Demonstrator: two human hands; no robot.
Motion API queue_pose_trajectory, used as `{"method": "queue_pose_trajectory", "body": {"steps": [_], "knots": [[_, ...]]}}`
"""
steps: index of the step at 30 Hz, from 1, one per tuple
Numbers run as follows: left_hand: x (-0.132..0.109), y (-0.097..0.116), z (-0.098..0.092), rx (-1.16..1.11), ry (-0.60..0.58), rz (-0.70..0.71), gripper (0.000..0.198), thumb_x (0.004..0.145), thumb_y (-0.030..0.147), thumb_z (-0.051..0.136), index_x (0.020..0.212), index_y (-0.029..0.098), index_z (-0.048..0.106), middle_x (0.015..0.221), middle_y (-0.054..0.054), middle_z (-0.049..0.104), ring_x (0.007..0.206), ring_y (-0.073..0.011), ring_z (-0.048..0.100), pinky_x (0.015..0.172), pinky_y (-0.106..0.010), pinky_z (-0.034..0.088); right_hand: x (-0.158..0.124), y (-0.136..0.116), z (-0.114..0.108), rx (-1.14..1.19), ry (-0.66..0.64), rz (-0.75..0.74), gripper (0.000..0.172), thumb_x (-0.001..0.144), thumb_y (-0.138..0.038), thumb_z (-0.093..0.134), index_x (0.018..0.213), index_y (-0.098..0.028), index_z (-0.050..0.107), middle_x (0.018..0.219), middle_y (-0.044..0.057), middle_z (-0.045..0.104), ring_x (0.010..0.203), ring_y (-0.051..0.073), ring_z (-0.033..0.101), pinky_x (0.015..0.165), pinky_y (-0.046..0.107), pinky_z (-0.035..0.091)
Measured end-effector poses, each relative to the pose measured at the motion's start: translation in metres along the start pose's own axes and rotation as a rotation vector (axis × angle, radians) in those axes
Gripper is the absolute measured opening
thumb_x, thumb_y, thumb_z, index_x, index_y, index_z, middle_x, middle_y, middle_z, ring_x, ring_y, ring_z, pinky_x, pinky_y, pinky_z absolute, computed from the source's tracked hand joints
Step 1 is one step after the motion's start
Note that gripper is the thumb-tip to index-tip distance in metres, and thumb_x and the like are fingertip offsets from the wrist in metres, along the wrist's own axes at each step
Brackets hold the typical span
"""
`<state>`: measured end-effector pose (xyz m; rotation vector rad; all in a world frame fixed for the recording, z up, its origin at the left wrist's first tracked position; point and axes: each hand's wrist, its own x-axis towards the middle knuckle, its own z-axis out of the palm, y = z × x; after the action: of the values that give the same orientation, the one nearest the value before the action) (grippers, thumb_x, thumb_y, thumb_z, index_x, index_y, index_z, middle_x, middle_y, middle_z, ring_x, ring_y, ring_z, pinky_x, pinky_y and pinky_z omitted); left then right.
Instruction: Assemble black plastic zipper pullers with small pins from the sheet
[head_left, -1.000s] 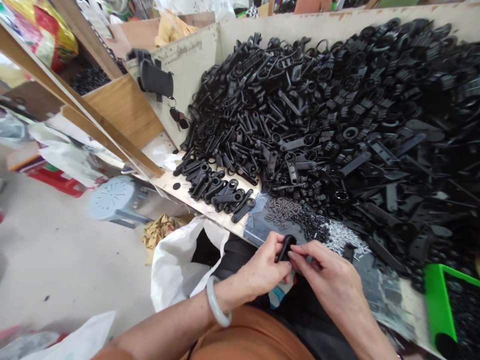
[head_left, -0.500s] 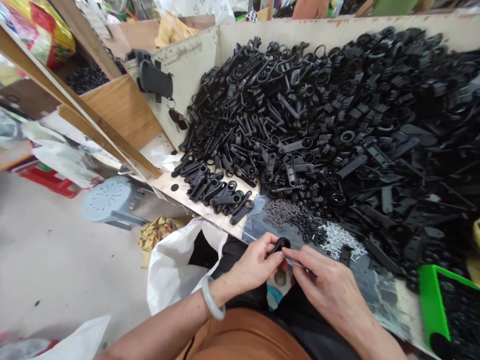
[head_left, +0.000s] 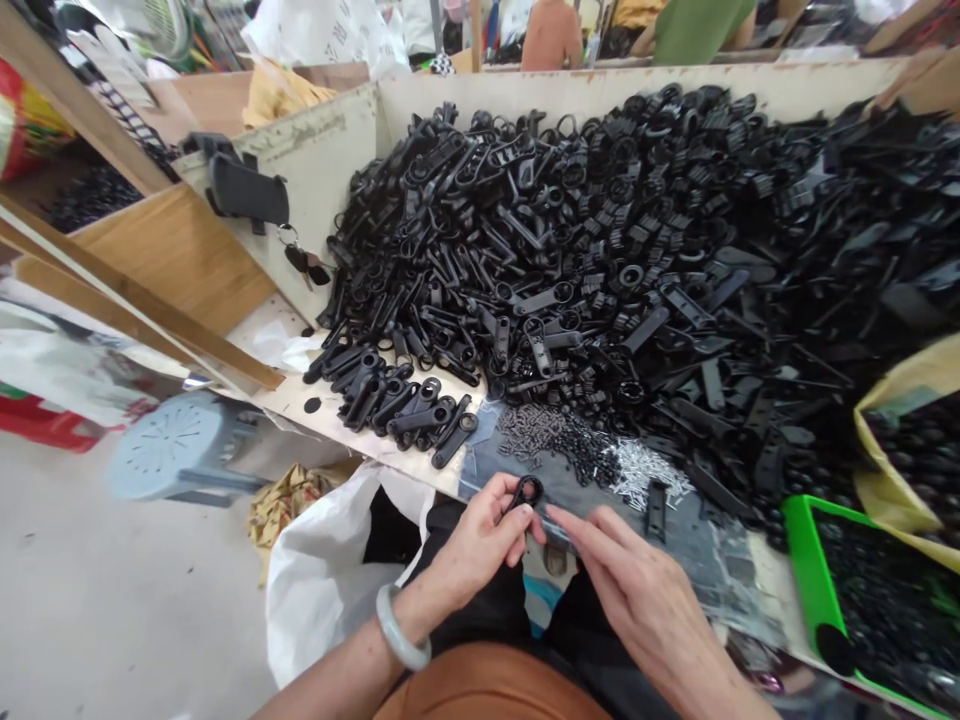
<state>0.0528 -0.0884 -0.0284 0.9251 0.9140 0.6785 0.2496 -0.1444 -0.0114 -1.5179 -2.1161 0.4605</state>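
Note:
My left hand (head_left: 487, 535), with a pale bangle on the wrist, pinches a black plastic part with a ring-shaped end (head_left: 529, 490). The ring faces up above my lap. My right hand (head_left: 630, 570) is just to the right, its fingers stretched toward the part with a small gap between. Nothing shows clearly in the right fingers. On the bench edge behind lie small grey pins (head_left: 532, 432), small black pieces (head_left: 592, 458) and shiny silver pins (head_left: 649, 475). A row of black ring-ended lever parts (head_left: 420, 410) lies to the left.
A large heap of black plastic parts (head_left: 525, 240) fills the bench. At right stand a green tray (head_left: 806, 560) and a yellow sack (head_left: 900, 390). A white sack (head_left: 315, 590) hangs left of my lap, near a blue stool (head_left: 169, 445). Other people (head_left: 551, 35) are across the bench.
My right fingers have moved off the black ring-ended part and straightened. The left hand still holds it, with the ring now turned more into sight. The view has shifted right.

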Motion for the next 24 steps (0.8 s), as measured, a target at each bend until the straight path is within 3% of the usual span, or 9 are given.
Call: {"method": "queue_pose_trajectory", "body": {"steps": [8, 14, 24], "knots": [[0.001, -0.004, 0.0, 0.04, 0.006, 0.01, 0.033, 0.095, 0.046, 0.062, 0.108, 0.017, 0.053, 0.08, 0.001, 0.064, 0.05, -0.0046, 0.041, 0.05, -0.022, 0.029, 0.005, -0.003, 0.015, 0.066, 0.089, 0.053, 0.038, 0.11, -0.026, 0.037, 0.126, -0.024, 0.071, 0.087, 0.003, 0.067, 0.066, 0.01, 0.07, 0.061, 0.017, 0.053], [0.002, -0.005, 0.001, 0.039, 0.019, -0.001, 0.031, 0.096, 0.044, 0.061, 0.107, 0.017, 0.052, 0.079, 0.002, 0.063, 0.049, -0.0044, 0.04, 0.05, -0.021, 0.029, 0.008, -0.008, 0.013, 0.061, 0.034, 0.094, 0.039, 0.109, -0.023, 0.037, 0.125, -0.024, 0.072, 0.088, 0.003, 0.068, 0.066, 0.011, 0.07, 0.062, 0.019, 0.053], [0.002, -0.009, 0.009, 0.056, 0.099, 0.001, 0.034, 0.093, 0.05, 0.062, 0.105, 0.019, 0.052, 0.074, 0.004, 0.059, 0.046, -0.0051, 0.041, 0.046, -0.02, 0.028, 0.014, -0.018, 0.013, -0.193, -0.016, 0.071, 0.041, 0.105, -0.014, 0.035, 0.115, -0.023, 0.074, 0.08, 0.0, 0.066, 0.053, 0.01, 0.067, 0.048, 0.021, 0.044]]}}
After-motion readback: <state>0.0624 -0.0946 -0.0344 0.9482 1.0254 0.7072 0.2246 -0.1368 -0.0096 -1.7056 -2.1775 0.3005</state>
